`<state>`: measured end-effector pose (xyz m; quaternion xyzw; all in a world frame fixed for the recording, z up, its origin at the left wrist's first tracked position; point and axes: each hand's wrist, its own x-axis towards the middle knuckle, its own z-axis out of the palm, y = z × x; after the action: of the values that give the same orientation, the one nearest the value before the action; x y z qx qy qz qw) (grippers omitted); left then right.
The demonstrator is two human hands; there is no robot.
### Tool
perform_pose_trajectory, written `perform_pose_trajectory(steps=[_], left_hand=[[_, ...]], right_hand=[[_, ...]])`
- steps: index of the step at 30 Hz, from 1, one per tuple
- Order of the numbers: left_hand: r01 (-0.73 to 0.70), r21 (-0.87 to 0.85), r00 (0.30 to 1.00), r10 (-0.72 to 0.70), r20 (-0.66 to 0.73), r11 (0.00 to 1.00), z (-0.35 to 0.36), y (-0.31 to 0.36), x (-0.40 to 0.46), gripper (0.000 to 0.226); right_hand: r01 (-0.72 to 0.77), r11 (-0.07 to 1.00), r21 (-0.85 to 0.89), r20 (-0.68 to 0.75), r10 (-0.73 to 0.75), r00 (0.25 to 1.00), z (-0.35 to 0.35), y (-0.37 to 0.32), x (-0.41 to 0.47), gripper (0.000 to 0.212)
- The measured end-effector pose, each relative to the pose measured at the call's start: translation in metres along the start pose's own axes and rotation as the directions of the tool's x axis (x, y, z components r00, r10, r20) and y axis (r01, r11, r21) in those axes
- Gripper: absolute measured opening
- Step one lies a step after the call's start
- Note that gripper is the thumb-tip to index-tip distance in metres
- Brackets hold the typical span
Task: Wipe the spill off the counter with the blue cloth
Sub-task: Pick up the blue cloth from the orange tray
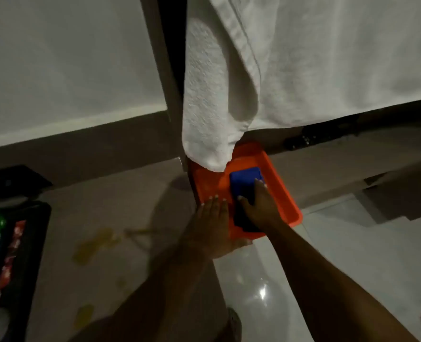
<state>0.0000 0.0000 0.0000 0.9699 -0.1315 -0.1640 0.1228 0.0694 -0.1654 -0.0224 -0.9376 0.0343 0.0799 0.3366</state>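
Note:
A folded blue cloth (245, 180) lies in an orange tray (282, 193) at the counter's right end. My right hand (260, 206) rests on top of the cloth, fingers curled over its near part, gripping it. My left hand (213, 223) presses flat on the tray's left rim, with the thumb along the front edge. A yellowish spill (93, 245) spreads over the grey counter (120, 208) to the left of my hands, and smaller drops (84, 313) lie nearer to me.
White towels (209, 99) hang down from above, and one tip touches the tray's back. A black tray (19, 250) with packets and a green box stands at the left edge. Glossy white floor (352, 255) lies to the right, below the counter.

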Motion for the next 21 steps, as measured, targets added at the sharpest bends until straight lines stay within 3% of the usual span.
perform_pose_trajectory(steps=[5, 9, 12, 15, 16, 18, 19, 21], left_hand=[[0.007, 0.123, 0.999, -0.013, 0.048, 0.992, 0.019, 0.002, 0.025, 0.142], [0.039, 0.146, 0.996, -0.049, 0.071, 0.988, 0.022, 0.004, 0.030, 0.147], [0.053, 0.148, 0.993, -0.068, 0.097, 0.988, 0.020, 0.005, 0.031, 0.147], [0.050, 0.134, 0.993, -0.064, 0.095, 0.990, 0.018, 0.003, 0.030, 0.147], [0.050, 0.129, 0.994, -0.062, 0.095, 0.990, 0.018, 0.002, 0.029, 0.147], [0.032, 0.124, 0.994, -0.044, 0.095, 0.992, 0.018, 0.001, 0.029, 0.145], [0.025, 0.124, 0.995, -0.036, 0.090, 0.992, 0.017, 0.000, 0.029, 0.144], [0.012, 0.115, 0.998, -0.020, 0.066, 0.993, 0.017, -0.002, 0.027, 0.140]], right_hand=[[0.057, 0.931, -0.359, 0.106, -0.021, 0.994, 0.035, 0.012, 0.027, 0.070], [0.006, 0.953, -0.304, 0.041, 0.006, 0.999, 0.047, 0.016, 0.032, 0.066], [-0.015, 0.999, -0.047, -0.064, 0.012, 0.998, 0.043, 0.015, 0.037, 0.052], [-0.049, 0.953, 0.300, -0.089, 0.079, 0.993, 0.026, 0.019, 0.034, 0.046], [-0.095, 0.895, 0.437, -0.066, 0.138, 0.988, 0.016, 0.018, 0.031, 0.044], [-0.201, 0.640, 0.741, 0.027, 0.271, 0.962, -0.008, 0.012, 0.027, 0.039], [-0.239, 0.497, 0.834, 0.069, 0.336, 0.939, -0.020, 0.011, 0.027, 0.034], [-0.280, 0.342, 0.897, 0.122, 0.417, 0.901, -0.044, 0.008, 0.024, 0.021]])
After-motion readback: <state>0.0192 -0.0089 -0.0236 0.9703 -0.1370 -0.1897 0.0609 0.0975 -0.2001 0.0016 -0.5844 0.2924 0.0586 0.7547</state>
